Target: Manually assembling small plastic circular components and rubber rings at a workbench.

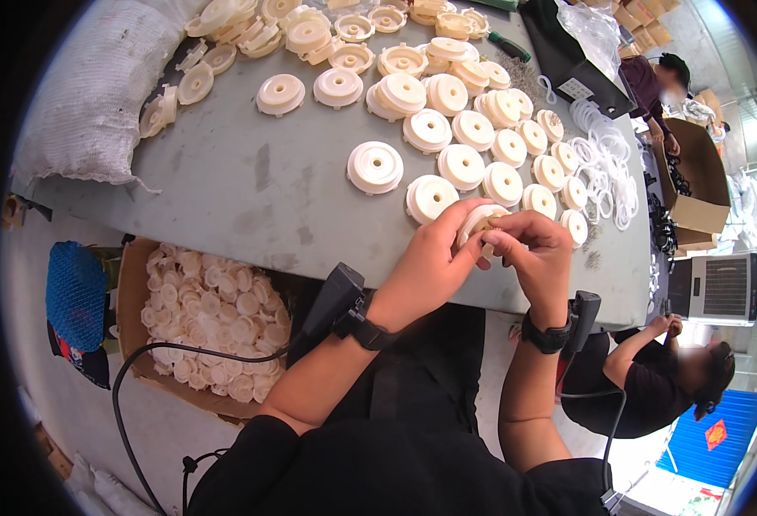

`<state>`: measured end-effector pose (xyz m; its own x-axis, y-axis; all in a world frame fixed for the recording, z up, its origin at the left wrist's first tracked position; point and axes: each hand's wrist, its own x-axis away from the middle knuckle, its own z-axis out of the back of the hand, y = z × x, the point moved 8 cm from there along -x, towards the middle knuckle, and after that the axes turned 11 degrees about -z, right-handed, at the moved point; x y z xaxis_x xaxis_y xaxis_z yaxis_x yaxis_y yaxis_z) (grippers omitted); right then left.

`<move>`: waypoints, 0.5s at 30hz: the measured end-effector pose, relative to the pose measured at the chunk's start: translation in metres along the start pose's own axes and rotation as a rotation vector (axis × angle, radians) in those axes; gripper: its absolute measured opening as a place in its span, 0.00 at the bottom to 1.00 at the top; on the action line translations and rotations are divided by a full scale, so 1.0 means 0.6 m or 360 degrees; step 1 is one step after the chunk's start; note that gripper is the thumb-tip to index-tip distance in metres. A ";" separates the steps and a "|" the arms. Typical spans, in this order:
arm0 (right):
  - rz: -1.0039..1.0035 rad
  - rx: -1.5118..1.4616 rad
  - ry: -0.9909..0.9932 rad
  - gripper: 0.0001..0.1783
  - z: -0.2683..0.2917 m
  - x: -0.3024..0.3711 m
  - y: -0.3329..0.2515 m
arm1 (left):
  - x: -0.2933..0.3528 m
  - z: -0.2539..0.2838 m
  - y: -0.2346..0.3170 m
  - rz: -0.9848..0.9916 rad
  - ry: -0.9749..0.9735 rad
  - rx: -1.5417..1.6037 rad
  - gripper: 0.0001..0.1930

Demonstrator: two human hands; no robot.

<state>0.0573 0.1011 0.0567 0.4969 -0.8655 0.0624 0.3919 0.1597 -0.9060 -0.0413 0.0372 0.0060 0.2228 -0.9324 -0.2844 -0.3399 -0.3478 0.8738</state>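
Near the table's front edge, my left hand (pixel 434 262) is closed round a cream-white round plastic part (pixel 479 217), held tilted above the tabletop. My right hand (pixel 540 256) meets it from the other side, thumb and fingers pinched at its edge. Whether a smaller piece sits between those fingertips is hidden. Just beyond my hands stand rows of similar stepped plastic discs (pixel 431 198), each with a small hole in the middle. White rubber-like rings (pixel 606 163) lie in a loose heap to the right of the discs.
The grey table (pixel 224 198) holds a pile of cream parts (pixel 308 34), a green-handled screwdriver (pixel 509 47) and a black bin (pixel 572 64). A white woven sack (pixel 95 95) lies at left. Below is a carton of plastic parts (pixel 129 301). Two people work at right.
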 end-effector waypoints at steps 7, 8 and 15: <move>0.0026 0.0124 -0.0296 0.07 -0.025 -0.002 -0.039 | 0.001 0.008 0.014 -0.0068 0.0044 0.0044 0.19; 0.0069 0.0194 -0.0366 0.07 -0.031 -0.002 -0.047 | 0.001 0.011 0.015 -0.0081 0.0068 0.0007 0.20; 0.0126 0.0331 0.0320 0.18 0.081 -0.097 -0.026 | 0.008 0.011 0.008 -0.0011 0.0064 0.0113 0.22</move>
<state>0.0599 0.1722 0.0878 0.3773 -0.9198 -0.1080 0.5186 0.3065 -0.7982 -0.0477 0.0305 0.0064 0.2615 -0.9257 -0.2733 -0.4017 -0.3619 0.8412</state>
